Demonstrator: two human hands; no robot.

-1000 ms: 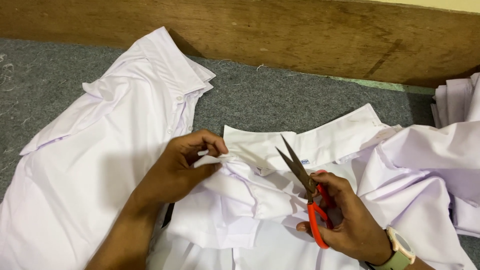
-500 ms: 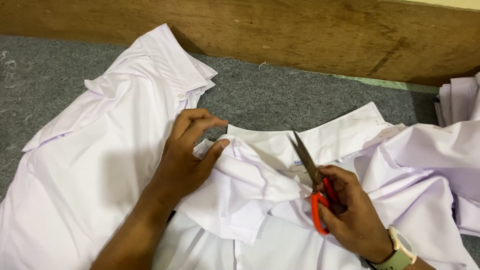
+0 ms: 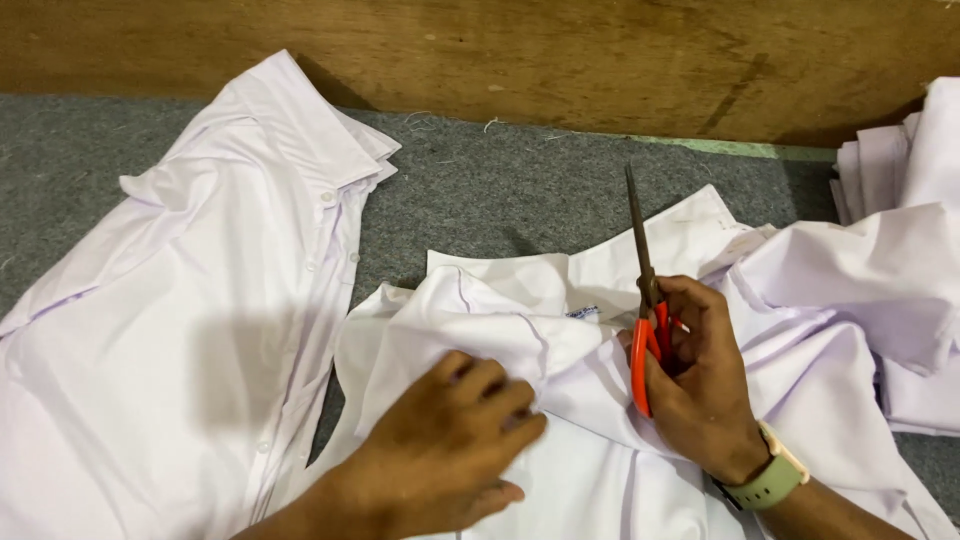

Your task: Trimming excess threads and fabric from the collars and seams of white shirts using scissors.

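Grey felt-like cloth covers the work surface, with a wooden board standing along its far edge. On the left lies 1 white shirt, spread flat, buttoned front up, collar toward the board. At the right edge sits a stack of folded white pieces, with more loose white fabric spilling down from it.

Between them, directly under the hands, is a second white shirt, bunched and rumpled, its collar band pointing away from the person. By the look of it, the work on this shirt is in its middle: the garment is gathered and pinned down, yet no cut edge or trimmed thread can be made out, so what is finished and what remains cannot be told from here.

The left hand presses flat on the fabric, fingers curled slightly, pinning a fold rather than pinching it. The right hand, with a pale green watch at the wrist, is wrapped around the red handles of the scissors. Their blades are together and point up toward the board, over the collar, just beside a small label and not biting into any cloth.
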